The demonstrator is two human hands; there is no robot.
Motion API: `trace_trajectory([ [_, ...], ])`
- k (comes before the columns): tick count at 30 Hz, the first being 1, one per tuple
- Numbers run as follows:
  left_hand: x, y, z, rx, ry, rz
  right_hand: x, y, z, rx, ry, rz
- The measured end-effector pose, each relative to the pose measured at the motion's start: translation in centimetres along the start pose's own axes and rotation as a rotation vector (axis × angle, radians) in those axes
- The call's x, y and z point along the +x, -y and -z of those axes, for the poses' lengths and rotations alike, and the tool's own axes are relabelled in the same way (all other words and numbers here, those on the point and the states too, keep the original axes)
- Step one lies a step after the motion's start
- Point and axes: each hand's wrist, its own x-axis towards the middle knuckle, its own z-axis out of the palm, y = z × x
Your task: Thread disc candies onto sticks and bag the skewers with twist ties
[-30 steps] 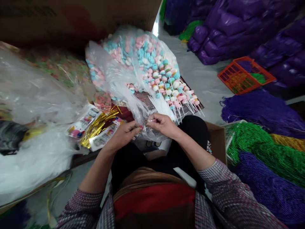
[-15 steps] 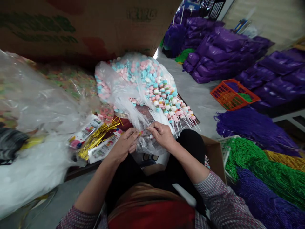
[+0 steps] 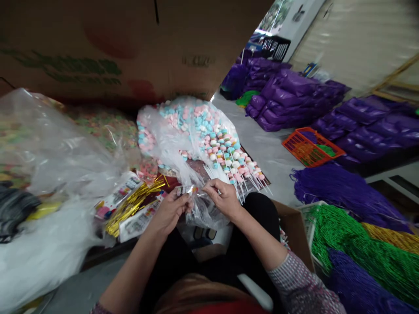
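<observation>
Above the counter's front edge, the left hand's grip holds a small printed label, while the right hand's seems to pinch a crumpled clear plastic bag. Pink-white-blue candy skewers near the right edge look assembled; bare white sticks and bagged loose pastel candies remain.

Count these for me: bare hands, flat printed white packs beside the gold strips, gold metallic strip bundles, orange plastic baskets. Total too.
Bare hands, left hand and right hand: 2
Flat printed white packs: 2
Gold metallic strip bundle: 1
Orange plastic basket: 1
Total: 6
</observation>
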Motion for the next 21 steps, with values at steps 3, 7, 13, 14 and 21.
trace_trajectory([
  [3,0.0,0.1,0.0,-0.082,-0.025,-0.043,0.1,-0.1,0.1,0.023,-0.022,-0.014],
  [7,-0.5,-0.1,0.5,-0.039,0.092,-0.003,0.1,-0.1,0.7,0.066,0.005,-0.023],
  [13,-1.0,-0.3,0.5,0.121,0.076,0.058,-0.3,-0.4,1.6,0.096,0.109,0.091],
  [14,-1.0,-0.2,0.3,0.123,0.058,0.038,-0.5,-0.4,1.7,0.101,0.109,0.086],
  [21,-1.3,1.1,-2.2,0.081,-0.043,-0.103,-1.6,0.0,2.2,0.303,0.108,-0.145],
])
